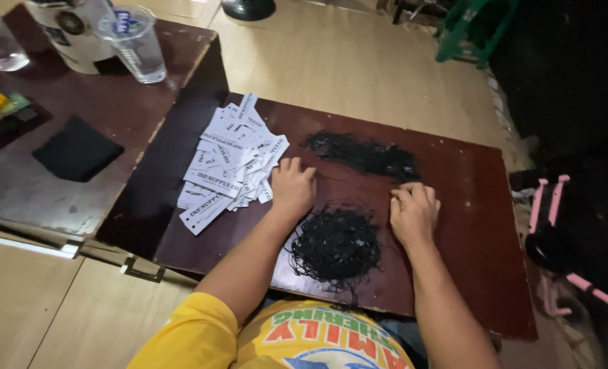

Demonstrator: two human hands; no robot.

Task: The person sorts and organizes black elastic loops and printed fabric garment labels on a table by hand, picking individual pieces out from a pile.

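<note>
White paper tags [228, 167] heaped on dark desk [468, 205], left hand [291, 188] curled fingers touching them, right hand [413, 210] fingers closed, pinching black strings [336, 244] beside it

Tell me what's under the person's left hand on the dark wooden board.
The left hand rests fingers-down at the edge of the pile of white paper tags, on the dark wooden board. Whether a tag or black string sits beneath the palm is covered.
</note>
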